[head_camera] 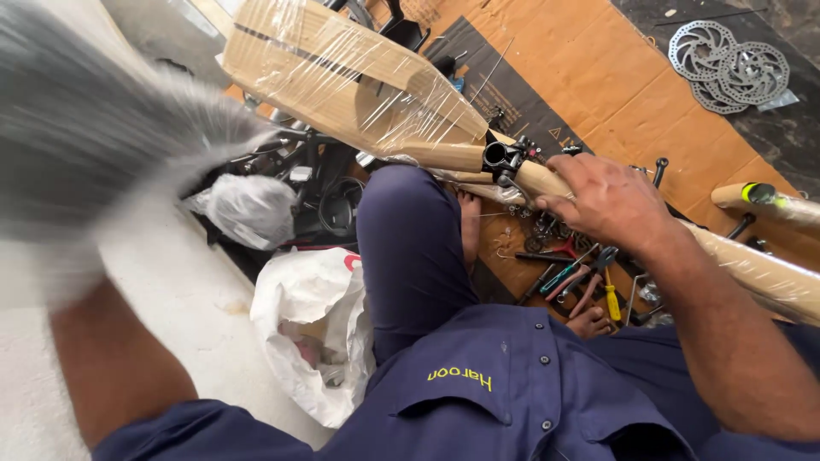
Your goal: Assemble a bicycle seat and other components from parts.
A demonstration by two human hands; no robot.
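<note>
The frame (367,81) is wrapped in brown paper and clear film, with a black clamp (504,159) exposed on its tube. It lies across the person's lap, angled from upper left to lower right. The right hand (608,201) grips the tube just beside the clamp, fingers curled around it. The left hand (94,154) is a raised blur; its fingers cannot be read. Cardboard (589,77) covers the floor, bearing tools (581,277) and brake discs (726,64). A white bag (312,329) sits at left.
</note>
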